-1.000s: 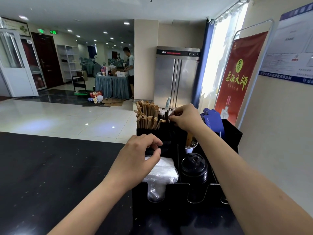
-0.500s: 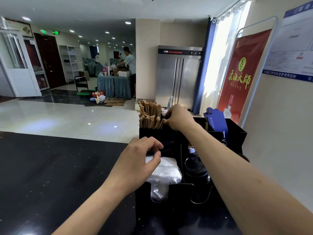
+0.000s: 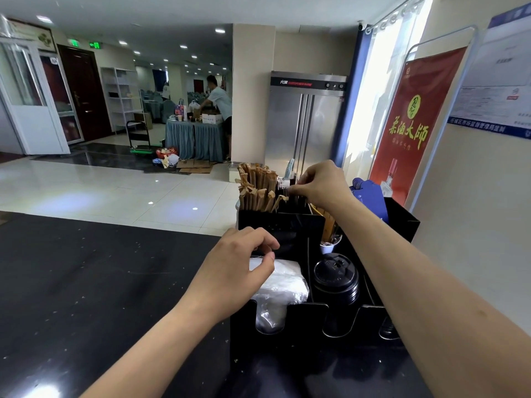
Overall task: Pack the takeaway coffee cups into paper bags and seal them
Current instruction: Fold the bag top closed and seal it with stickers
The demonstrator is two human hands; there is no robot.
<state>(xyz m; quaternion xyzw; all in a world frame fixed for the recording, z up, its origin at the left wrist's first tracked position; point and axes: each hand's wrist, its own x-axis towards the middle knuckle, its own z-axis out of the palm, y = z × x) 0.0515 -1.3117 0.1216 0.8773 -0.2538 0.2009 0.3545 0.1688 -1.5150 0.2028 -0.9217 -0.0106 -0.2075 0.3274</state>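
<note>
Your right hand (image 3: 321, 182) is at the back of the black compartmented organiser box (image 3: 402, 222), fingers pressed together in a pinch on a small clear-wrapped item (image 3: 283, 183) at the top of the rear slot; what it is exactly is too small to tell. Lift it straight up so it clears the divider before you swing it away, because the bundle of brown paper-wrapped sticks (image 3: 258, 186) stands just left of your fingertips and would snag.

Your left hand (image 3: 238, 268) is curled, thumb and forefinger nearly meeting over the crumpled clear plastic wrap (image 3: 281, 288) in the near-left compartment; whether it truly grips anything I cannot tell. Use it to steady the box.

The stack of black takeaway cup lids (image 3: 336, 277) sits between your two forearms, below your right wrist. No coffee cups or paper bags are in view, so packing looks not yet begun.

Open room lies left of your left hand on the dark speckled desk (image 3: 86, 282). To the right of your right arm the wall is close, so draw back toward yourself.
</note>
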